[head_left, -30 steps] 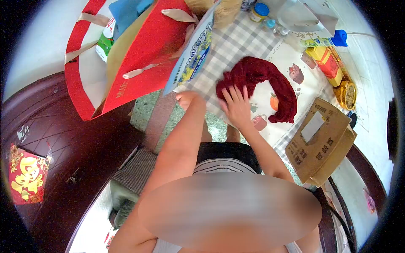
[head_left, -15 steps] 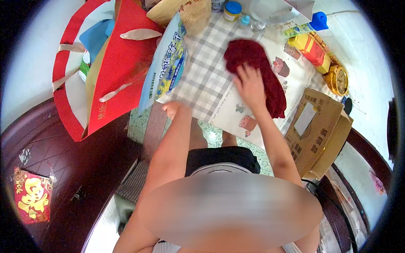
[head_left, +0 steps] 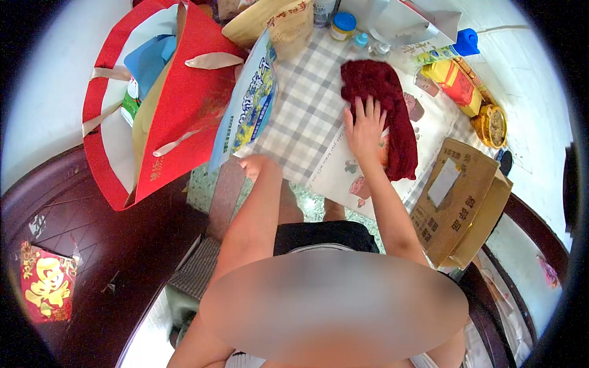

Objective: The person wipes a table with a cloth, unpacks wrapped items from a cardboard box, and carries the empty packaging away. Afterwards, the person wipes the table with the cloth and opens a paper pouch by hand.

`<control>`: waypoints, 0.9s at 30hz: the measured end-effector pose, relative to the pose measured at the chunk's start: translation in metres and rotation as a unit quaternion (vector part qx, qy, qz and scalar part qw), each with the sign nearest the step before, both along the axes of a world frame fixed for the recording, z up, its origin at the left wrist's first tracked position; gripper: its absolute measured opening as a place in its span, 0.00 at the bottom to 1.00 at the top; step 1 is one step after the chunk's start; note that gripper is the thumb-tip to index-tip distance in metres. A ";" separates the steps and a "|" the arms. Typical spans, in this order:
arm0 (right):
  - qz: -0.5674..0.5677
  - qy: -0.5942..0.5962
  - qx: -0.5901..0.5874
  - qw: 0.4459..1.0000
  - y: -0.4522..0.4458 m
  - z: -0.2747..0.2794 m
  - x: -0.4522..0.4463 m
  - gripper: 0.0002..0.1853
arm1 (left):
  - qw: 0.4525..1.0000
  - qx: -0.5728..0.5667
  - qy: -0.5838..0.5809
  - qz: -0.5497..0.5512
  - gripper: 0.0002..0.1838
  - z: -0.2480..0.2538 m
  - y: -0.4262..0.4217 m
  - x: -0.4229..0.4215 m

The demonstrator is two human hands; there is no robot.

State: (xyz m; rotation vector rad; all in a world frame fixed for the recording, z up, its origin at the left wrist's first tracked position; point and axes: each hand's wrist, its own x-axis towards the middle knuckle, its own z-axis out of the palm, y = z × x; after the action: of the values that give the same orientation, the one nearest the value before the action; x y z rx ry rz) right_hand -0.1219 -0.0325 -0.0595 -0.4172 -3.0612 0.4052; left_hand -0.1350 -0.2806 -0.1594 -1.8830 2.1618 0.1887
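Observation:
A dark red cloth (head_left: pixel 399 132) lies bunched lengthwise on the checked and printed tablecloth (head_left: pixel 307 104). My right hand (head_left: pixel 367 132) rests flat with its fingers spread, the fingertips on the left side of the cloth and the palm over the tablecloth's printed part. At the near left corner of the tablecloth, my left hand (head_left: pixel 256 165) is closed, its fingers curled in at the edge. What those fingers hold, if anything, is hidden. Just beyond it stands a blue printed pouch (head_left: pixel 248 104).
A large red gift bag (head_left: pixel 190 104) stands at left. On the right are a cardboard box (head_left: pixel 451 196), a yellow-red carton (head_left: pixel 454 86) and a round yellow container (head_left: pixel 489 126). A blue-lidded jar (head_left: pixel 343 26), kraft pouch (head_left: pixel 291 30) and white bag (head_left: pixel 405 24) line the back.
The red cloth has shifted slightly right and is bunched narrower. My right hand's fingers are spread wider. My left hand stays at the tablecloth corner, and the whole view has moved a little.

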 end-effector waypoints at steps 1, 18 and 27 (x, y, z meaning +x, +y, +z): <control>-0.007 0.038 -0.016 0.999 -0.007 0.001 0.002 0.29 | 0.997 -0.017 -0.047 -0.056 0.12 -0.018 -0.007 0.008; 0.054 0.134 -0.079 0.986 -0.077 -0.009 -0.072 0.33 | 0.999 -0.038 0.024 -0.014 0.12 0.032 0.016 -0.010; 0.131 0.069 -0.117 0.982 -0.081 0.003 -0.026 0.28 | 0.994 -0.092 0.018 -0.062 0.10 0.027 0.019 -0.010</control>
State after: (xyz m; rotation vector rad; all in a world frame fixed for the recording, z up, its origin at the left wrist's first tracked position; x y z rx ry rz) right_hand -0.1478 -0.1135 -0.0566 0.0144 -2.9463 0.7720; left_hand -0.1454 -0.2621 -0.1324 -1.8427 2.3851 -0.0006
